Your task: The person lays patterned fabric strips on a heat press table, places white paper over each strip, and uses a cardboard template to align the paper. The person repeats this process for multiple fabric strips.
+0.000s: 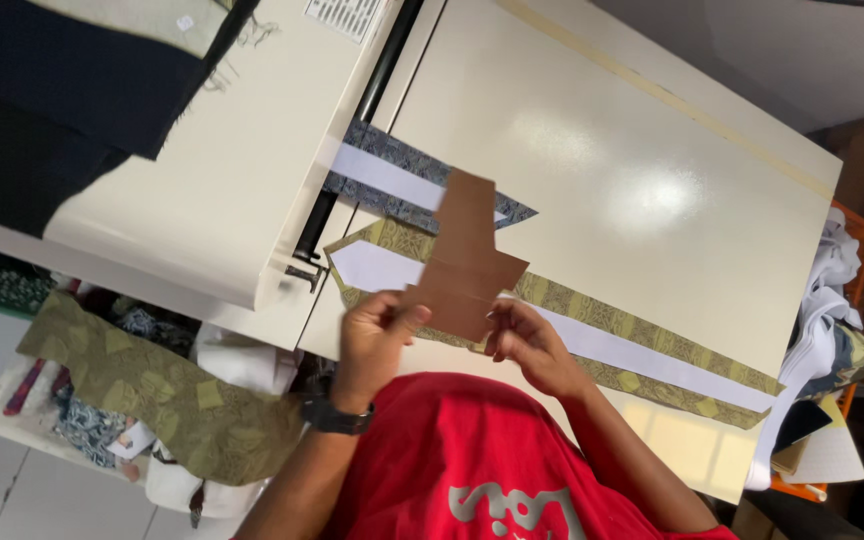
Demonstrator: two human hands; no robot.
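My left hand [377, 335], with a black watch on its wrist, and my right hand [527, 345] both grip the lower edge of a brown cardboard template [464, 262] with a stepped outline. I hold it just above a long olive patterned fabric strip [642, 325] with a white strip laid along its middle and a pointed end at the left. Beyond it lies a grey-blue patterned strip [407, 160], also topped with a white strip; its end runs under the raised cream lid. Both strips rest on a cream flat machine bed [602, 150].
A raised cream lid [232, 170] with a black bar [352, 135] stands at the left, and dark fabric [42, 90] lies on it. Olive cloth [152, 385] drapes over a bin of fabrics lower left. White cut pieces [827, 320] pile up at the right edge.
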